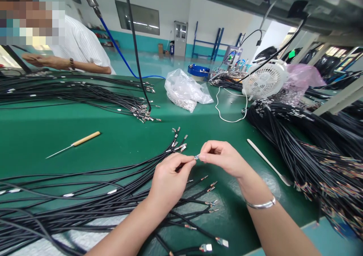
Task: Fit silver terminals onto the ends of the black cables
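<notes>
My left hand (169, 176) is closed in a pinch on the end of a black cable (127, 172) that runs off to the left. My right hand (222, 158) pinches a small metal connector shell (196, 157) right at the cable's tip, so both hands meet there above the green table (42, 135). Under my hands lie several loose black cables with bare metal-tipped ends (178, 142). A silver bracelet (262, 204) sits on my right wrist.
A wooden-handled awl (76, 142) lies to the left, a thin white tool (268, 162) to the right. Big black cable bundles (312, 154) fill the right side and the far left (70, 91). A plastic bag of metal parts (185, 91), a white fan (265, 80), and another person's arm (65, 63) are farther back.
</notes>
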### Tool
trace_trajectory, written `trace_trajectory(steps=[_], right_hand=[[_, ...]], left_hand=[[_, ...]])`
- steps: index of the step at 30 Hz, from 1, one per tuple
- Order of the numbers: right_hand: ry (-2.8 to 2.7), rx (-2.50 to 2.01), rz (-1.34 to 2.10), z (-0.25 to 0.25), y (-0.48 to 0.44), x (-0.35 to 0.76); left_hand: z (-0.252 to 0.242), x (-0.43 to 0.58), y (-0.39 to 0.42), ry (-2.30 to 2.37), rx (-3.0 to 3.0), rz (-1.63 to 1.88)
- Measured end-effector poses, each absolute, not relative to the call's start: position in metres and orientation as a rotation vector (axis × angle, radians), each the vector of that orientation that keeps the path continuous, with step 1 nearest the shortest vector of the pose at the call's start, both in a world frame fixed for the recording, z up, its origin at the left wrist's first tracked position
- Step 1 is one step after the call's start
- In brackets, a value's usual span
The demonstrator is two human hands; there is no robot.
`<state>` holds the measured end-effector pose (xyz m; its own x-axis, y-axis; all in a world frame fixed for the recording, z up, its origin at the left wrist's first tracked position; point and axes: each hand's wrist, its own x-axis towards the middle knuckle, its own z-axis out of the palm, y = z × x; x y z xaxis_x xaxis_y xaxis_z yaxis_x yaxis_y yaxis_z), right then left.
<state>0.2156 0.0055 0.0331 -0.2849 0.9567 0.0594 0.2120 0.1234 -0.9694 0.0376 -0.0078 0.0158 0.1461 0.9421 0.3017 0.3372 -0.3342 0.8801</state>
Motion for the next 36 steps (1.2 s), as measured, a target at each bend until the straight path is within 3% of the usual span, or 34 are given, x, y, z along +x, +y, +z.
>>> trace_trajectory(steps=[18, 36], right_hand=[[-1.719, -1.086, 1.227, 0.036, 0.000, 0.213], [-1.645, -1.146, 1.261, 0.034, 0.003, 0.211]], left_hand=[[0.022, 0.027, 0.005, 0.811, 1.007, 0.786], [0.022, 0.030, 0.003, 0.854, 1.094, 0.818]])
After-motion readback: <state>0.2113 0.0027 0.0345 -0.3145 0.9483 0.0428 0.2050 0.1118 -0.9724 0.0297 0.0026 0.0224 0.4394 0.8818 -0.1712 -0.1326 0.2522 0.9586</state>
